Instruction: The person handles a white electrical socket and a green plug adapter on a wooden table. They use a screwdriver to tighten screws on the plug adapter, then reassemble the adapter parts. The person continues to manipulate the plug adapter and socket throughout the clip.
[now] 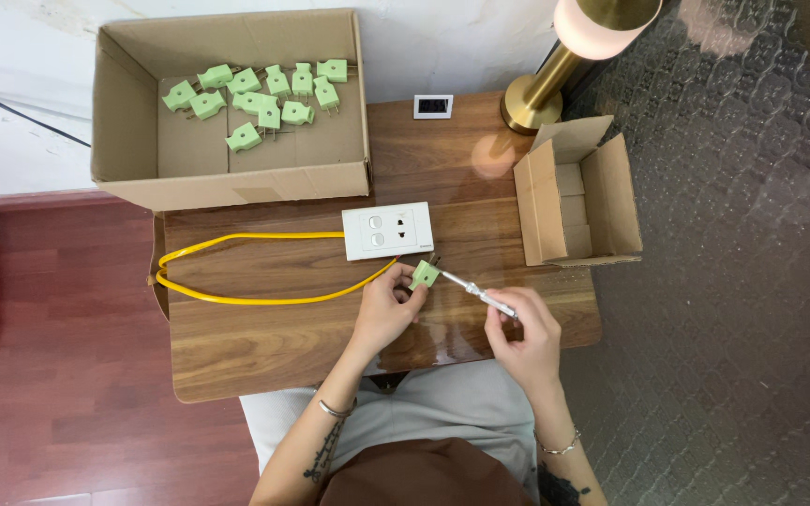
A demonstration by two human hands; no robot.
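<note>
Hands [452, 314] gripping plug [425, 274], screwdriver [476, 292]

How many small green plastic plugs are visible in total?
12, though overlap may hide some. Eleven small green plastic plugs lie in the large cardboard box; one plug is in the left hand's fingers, over the wooden table.

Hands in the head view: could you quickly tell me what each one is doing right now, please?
Left hand: closed, fingers pinching the green plug.
Right hand: closed around the screwdriver, its tip at the plug.
</note>
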